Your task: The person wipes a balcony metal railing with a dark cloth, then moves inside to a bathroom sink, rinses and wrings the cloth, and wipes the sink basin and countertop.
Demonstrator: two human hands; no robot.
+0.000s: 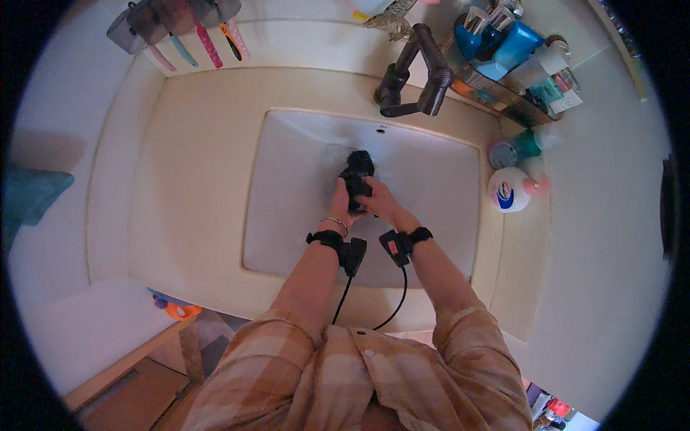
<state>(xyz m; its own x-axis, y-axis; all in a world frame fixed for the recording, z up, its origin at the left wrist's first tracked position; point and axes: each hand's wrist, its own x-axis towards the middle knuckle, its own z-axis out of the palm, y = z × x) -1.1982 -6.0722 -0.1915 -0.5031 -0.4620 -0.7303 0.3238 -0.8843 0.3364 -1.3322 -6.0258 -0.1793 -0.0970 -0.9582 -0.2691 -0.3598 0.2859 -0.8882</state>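
Over the white rectangular sink basin (291,226), my left hand (340,202) and my right hand (384,200) are both closed on a bunched, wet-looking black cloth (358,172). The left grips its lower left side, and the right has its fingers on the lower right. The cloth's far end sticks out beyond my hands, towards the basin's back wall. Its exact kind cannot be told. Water appears to lie or splash around it. A dark metal faucet (418,81) stands behind the basin at the right.
On the right ledge stands a white pump soap bottle (506,188), near a green bottle (525,144). A basket (517,99) of toiletries fills the back right corner. Toothbrushes (205,43) and cups (145,21) hang at the back left. A teal towel (35,194) hangs far left.
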